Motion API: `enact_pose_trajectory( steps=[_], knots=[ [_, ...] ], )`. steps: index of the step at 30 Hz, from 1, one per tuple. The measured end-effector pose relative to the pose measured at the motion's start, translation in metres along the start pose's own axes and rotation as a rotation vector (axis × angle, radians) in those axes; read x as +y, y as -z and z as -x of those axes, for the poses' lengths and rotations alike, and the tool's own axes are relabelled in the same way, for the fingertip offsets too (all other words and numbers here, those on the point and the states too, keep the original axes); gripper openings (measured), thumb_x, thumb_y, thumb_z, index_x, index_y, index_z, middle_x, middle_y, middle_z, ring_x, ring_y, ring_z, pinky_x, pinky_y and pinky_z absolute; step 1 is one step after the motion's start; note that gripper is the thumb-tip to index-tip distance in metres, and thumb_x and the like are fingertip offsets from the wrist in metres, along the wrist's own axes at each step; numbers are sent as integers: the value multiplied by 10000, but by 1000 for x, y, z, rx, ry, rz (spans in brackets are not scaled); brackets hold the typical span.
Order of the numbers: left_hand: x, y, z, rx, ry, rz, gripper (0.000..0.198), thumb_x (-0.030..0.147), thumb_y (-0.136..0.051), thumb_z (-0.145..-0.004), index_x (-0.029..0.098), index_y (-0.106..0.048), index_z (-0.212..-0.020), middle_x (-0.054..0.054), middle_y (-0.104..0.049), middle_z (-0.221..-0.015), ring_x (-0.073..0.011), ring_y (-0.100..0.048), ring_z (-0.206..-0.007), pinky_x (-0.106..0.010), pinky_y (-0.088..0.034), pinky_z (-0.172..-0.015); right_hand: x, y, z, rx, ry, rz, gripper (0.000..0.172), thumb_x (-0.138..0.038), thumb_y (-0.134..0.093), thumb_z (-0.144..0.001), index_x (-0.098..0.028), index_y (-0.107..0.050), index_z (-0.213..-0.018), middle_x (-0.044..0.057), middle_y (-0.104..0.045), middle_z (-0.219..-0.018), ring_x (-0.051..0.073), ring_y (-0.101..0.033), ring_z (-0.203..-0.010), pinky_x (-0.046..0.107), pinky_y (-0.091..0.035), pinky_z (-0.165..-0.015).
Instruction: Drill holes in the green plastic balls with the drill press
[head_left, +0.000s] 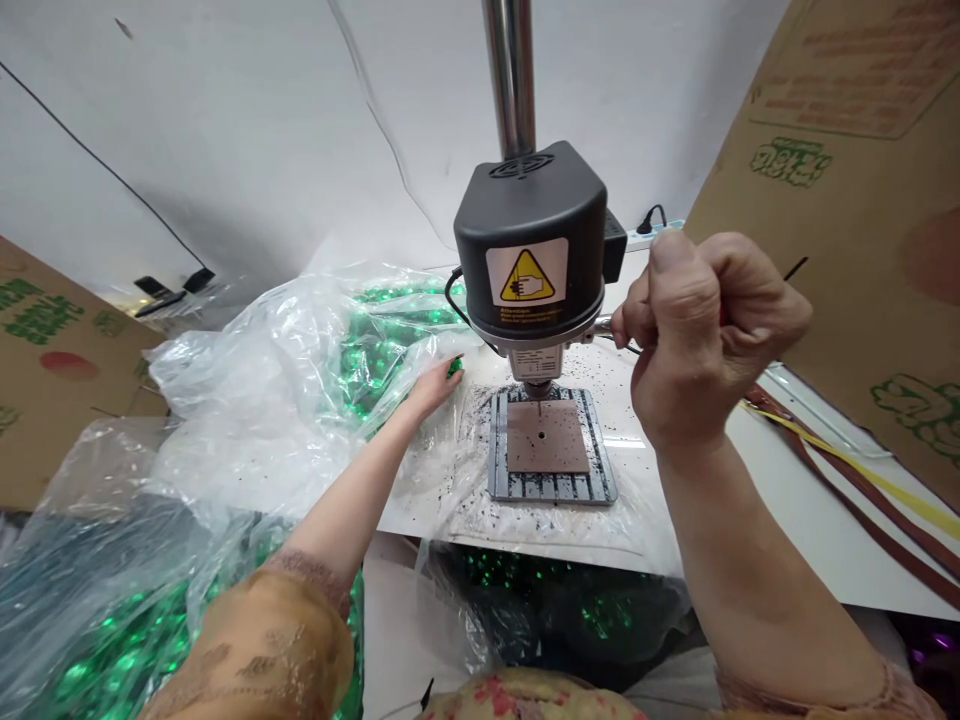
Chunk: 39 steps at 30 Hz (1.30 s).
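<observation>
A small bench drill press (529,235) with a black motor head and a yellow hand-warning label stands in front of me. My right hand (694,335) is closed in a fist at its right side, round the feed handle, most of which the fingers hide. Below the chuck, a brown square board (546,455) with a dark hole lies on the slotted metal base (606,490). Left of the drill, my left hand (437,387) pinches a small shiny green ball (454,367), beside a clear plastic bag (300,300) of similar green balls (367,365).
Dark shavings lie scattered round the base on the white table (641,470). Cardboard boxes (847,230) stand on both sides. Brown and yellow straps (847,470) lie at the right. More bagged green balls (120,640) are below the table edge. A power strip (656,236) is behind.
</observation>
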<state>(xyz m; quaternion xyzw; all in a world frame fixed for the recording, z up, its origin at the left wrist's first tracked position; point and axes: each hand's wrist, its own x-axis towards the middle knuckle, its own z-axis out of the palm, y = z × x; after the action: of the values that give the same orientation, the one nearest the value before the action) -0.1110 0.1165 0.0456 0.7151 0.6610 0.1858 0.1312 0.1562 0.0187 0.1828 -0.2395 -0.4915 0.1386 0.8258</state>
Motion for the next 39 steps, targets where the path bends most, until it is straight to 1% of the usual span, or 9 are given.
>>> enact_pose_trajectory(
  steps=[3, 5, 7, 9, 14, 18, 24, 31, 39],
  knots=[
    [13, -4, 22, -49, 21, 602, 442, 478, -468, -968, 201, -600, -1287, -99, -681, -1089, -196, -671, -833, -302, -555, -702, 0, 2, 2, -35, -12, -5, 438, -372, -627, -889, -249, -376, -551, -37, -327, -525, 123, -341, -470, 348, -273, -489],
    [24, -7, 42, -101, 70, 1072, 467, 542, -526, -939, 213, -586, -1265, -83, -663, -1057, -168, -661, -770, -293, -565, -655, 0, 3, 3, -43, -7, -2, 435, -379, -613, -897, -248, -380, -555, -34, -331, -529, 128, -352, -483, 348, -276, -501],
    [37, -8, 61, -150, 114, 1341, 473, 553, -601, -902, 224, -581, -1242, -75, -652, -1075, -172, -666, -831, -323, -595, -716, 0, 3, 3, -31, 1, 10, 450, -381, -612, -898, -243, -362, -551, -36, -312, -516, 125, -347, -476, 344, -273, -498],
    [48, -11, 78, -172, 138, 1437, 472, 529, -649, -881, 225, -575, -1234, -79, -645, -1111, -182, -661, -898, -348, -602, -775, 0, 2, 3, -16, 6, 16, 468, -387, -620, -893, -239, -339, -550, -42, -289, -500, 118, -332, -459, 340, -271, -487],
    [64, -25, 103, -183, 65, 1174, 530, 394, -778, -785, 220, -539, -1224, -48, -634, -1022, -154, -621, -846, -255, -528, -686, -2, 0, 2, -16, 20, -7, 463, -359, -630, -885, -236, -332, -554, -51, -282, -485, 103, -316, -423, 335, -264, -456],
    [68, -35, 111, -81, -54, 963, 526, 432, -751, -809, 221, -471, -1201, -24, -601, -1000, -138, -590, -837, -254, -504, -711, -4, 1, 3, -37, 16, -20, 437, -291, -613, -899, -227, -339, -564, -61, -311, -488, 84, -320, -422, 317, -274, -460],
    [70, -43, 107, -125, -186, 878, 556, 462, -717, -841, 209, -496, -1283, -72, -626, -1135, -194, -621, -1001, -312, -508, -870, -5, 1, 2, -43, 80, -44, 447, -243, -620, -894, -215, -342, -546, -72, -341, -479, 61, -340, -415, 297, -266, -449],
    [71, -50, 102, -112, -186, 741, 556, 402, -729, -838, 202, -501, -1304, -69, -658, -1095, -190, -631, -931, -306, -520, -795, -5, 2, 3, -54, 52, -8, 443, -309, -591, -918, -221, -335, -569, -76, -316, -502, 59, -330, -430, 275, -284, -453],
    [82, -53, 101, -42, -249, 615, 511, 335, -796, -771, 206, -588, -1219, -75, -669, -1115, -204, -641, -942, -328, -526, -815, -5, 2, 2, -45, 70, -64, 444, -219, -615, -895, -217, -343, -543, -83, -330, -470, 54, -347, -396, 292, -259, -427]
  ],
)
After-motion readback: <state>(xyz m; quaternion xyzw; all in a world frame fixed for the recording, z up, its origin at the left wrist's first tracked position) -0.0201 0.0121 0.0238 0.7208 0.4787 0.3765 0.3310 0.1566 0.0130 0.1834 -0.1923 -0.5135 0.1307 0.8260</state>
